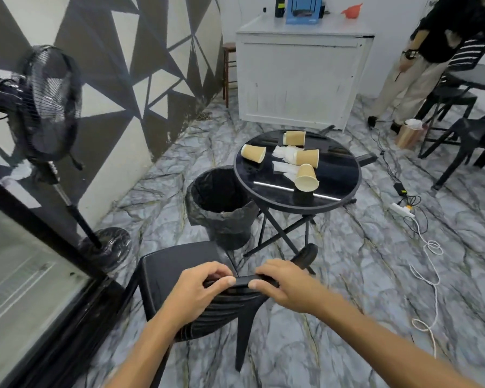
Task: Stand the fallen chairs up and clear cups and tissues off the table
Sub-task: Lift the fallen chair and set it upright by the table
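Observation:
A black plastic chair (177, 271) stands just below me, seat facing the table. My left hand (200, 289) and my right hand (284, 285) both grip the top edge of its backrest. Ahead is a round black table (339, 175) with several tan paper cups on it: three lie on their sides (253, 153) (294, 138) (307, 157) and one stands upside down (306, 177). White tissues (282, 163) lie crumpled among the cups. Behind the table, parts of another black chair (366, 158) lie on the floor.
A bin lined with a black bag (221, 208) stands left of the table. A pedestal fan (51, 107) is at the left wall. White cable and a power strip (401, 210) trail on the floor right. A person (420, 57) stands near more chairs far right.

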`<act>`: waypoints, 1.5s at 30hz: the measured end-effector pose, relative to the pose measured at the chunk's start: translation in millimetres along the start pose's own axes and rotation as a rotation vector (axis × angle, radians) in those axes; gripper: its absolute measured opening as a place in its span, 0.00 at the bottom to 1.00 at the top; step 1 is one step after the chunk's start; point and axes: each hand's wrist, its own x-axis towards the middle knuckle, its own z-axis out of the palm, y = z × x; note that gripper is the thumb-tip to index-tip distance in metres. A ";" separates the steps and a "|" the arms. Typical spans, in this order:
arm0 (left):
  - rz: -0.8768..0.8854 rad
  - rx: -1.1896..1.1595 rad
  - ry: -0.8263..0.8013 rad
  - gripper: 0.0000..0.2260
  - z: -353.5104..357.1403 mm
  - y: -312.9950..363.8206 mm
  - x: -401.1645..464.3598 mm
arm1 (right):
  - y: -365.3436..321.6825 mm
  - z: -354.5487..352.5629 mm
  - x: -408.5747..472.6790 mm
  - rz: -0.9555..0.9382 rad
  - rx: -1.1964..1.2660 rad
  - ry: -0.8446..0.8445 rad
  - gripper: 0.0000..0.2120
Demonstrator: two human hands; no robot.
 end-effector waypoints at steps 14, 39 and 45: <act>-0.297 0.079 0.244 0.28 -82.1 -83.4 -141.4 | -4.7 36.9 43.7 -0.055 -0.006 -0.157 0.38; -0.424 0.125 0.218 0.32 -62.0 -141.4 -181.0 | -37.1 70.0 43.1 -0.068 -0.130 -0.200 0.31; -0.324 0.253 0.170 0.29 -54.2 -122.8 -170.8 | -27.9 58.9 55.3 -0.039 -0.127 -0.324 0.34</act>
